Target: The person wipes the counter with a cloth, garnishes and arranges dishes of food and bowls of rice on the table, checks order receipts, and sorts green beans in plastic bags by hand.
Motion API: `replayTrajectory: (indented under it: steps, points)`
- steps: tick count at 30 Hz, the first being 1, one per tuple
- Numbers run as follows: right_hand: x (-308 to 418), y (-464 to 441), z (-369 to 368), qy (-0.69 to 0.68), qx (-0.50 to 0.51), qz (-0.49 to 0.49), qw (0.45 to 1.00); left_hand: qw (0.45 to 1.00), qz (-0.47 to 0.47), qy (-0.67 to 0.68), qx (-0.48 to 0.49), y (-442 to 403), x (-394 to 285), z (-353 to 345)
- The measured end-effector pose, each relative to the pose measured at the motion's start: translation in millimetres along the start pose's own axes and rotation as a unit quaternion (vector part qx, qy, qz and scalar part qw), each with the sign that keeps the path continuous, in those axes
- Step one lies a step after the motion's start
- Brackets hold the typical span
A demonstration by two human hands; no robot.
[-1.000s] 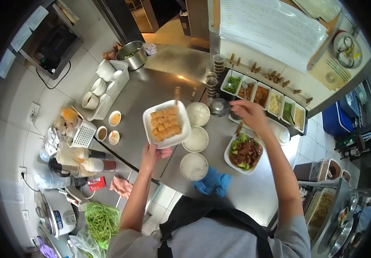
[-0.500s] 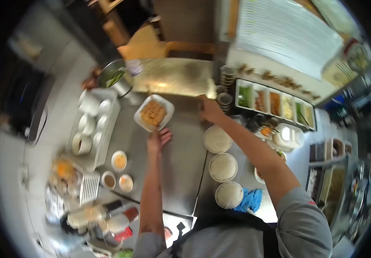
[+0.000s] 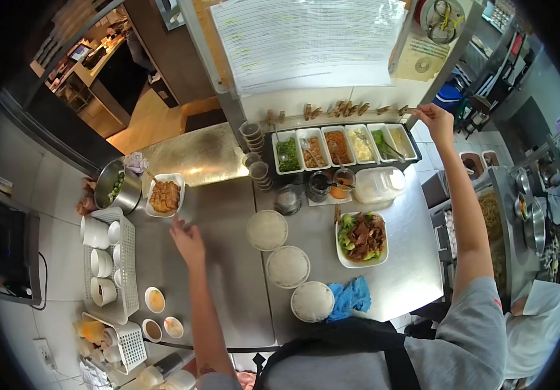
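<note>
At the counter's left, my left hand [image 3: 188, 244] is open, fingers stretched toward a white square bowl [image 3: 180, 203] of orange-brown food just beyond them. The bowl rests on the steel counter, with a thin stick or handle at its upper left corner. Far to the right, my raised right hand [image 3: 436, 123] pinches a wooden clothespin [image 3: 406, 110] at the right end of the row along the wall. Below that arm, a white square bowl [image 3: 384, 255] of browned meat and greens sits on the counter.
Three round containers of rice [image 3: 288, 266] stand mid-counter beside a blue cloth [image 3: 350, 296]. A condiment rack [image 3: 416, 153] lines the back. A white basket of cups [image 3: 129, 305], small sauce cups [image 3: 152, 330] and a steel pot [image 3: 128, 188] are at left. Another person [image 3: 540, 331] is lower right.
The view has turned right. My left hand has let go of the bowl, now standing near the pot. My right hand has moved from the counter's back edge to the clothespins at far right.
</note>
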State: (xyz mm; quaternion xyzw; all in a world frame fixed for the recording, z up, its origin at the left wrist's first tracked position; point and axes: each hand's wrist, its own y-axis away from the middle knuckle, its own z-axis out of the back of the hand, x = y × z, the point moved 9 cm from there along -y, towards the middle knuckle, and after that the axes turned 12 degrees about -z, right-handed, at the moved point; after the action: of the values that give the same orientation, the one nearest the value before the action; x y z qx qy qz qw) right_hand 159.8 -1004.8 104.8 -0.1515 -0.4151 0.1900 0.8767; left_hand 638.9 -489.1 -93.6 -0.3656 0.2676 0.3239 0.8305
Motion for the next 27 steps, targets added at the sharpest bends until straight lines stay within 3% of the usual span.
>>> replayTrajectory:
  steps: [3,5,8,12,13,16,19,21,23,25,27]
  points:
    - [-13.5,-23.7,-18.0,0.111,0.062,0.026,0.991,0.990,-0.043,0.026,0.129,-6.4,-53.0,-37.2]
    - [-13.4,-29.1,-30.1,0.090,0.094,0.061,0.990,0.980,-0.071,-0.010,0.188,1.1,-86.5,-62.2]
    - [-24.1,-43.3,-55.8,0.092,0.132,0.062,0.985,0.964,0.066,-0.087,0.243,17.6,-113.6,-79.4]
    - [-35.3,-49.5,-84.2,0.108,0.139,0.083,0.981,0.946,0.094,-0.136,0.278,33.0,-132.5,-107.6]
    - [-45.8,-54.5,-89.9,0.103,0.170,0.051,0.979,0.937,0.093,-0.166,0.292,35.0,-137.1,-113.9]
    - [-27.2,-34.4,-63.2,0.078,0.072,0.063,0.992,0.925,0.103,-0.191,0.312,40.2,-146.5,-123.6]
    - [-10.6,18.4,-34.6,0.000,0.075,-0.018,0.997,0.920,0.113,-0.180,0.329,41.3,-154.1,-133.4]
    - [-19.3,69.8,-49.6,0.004,0.118,-0.004,0.993,0.916,0.104,-0.183,0.342,38.2,-155.1,-144.9]
    - [0.2,146.8,-67.8,-0.103,0.218,0.029,0.970,0.907,0.097,-0.202,0.355,43.5,-142.3,-155.6]
    - [34.4,226.3,-83.7,-0.100,0.335,-0.045,0.936,0.886,0.104,-0.243,0.382,47.5,-145.3,-156.2]
    - [71.8,294.9,-95.9,-0.123,0.422,-0.050,0.897,0.877,0.101,-0.252,0.396,48.8,-146.5,-154.2]
